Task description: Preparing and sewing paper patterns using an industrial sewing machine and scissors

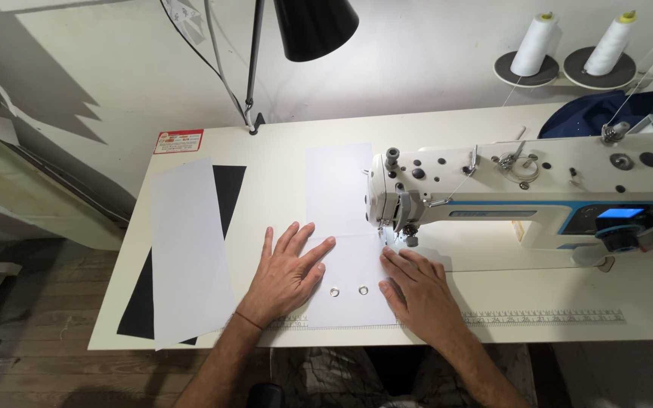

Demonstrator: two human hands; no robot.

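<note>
Cream tabletop (281,162) over worn plank floor (32,302); at its left edge a white strip (187,249) overlaps a black strip (228,196). Left hand (285,276) and right hand (417,291) lie open and flat, gripping nothing, on a smooth white panel (338,189) with two metal eyelets (348,290), beneath the sewing machine (523,189).

Fabric (345,227) left of sewing machine (523,193)

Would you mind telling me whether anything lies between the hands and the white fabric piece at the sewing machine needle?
Nothing visible does. The left hand and right hand both lie flat on the white fabric piece, either side of its two metal eyelets, by the sewing machine needle.
</note>
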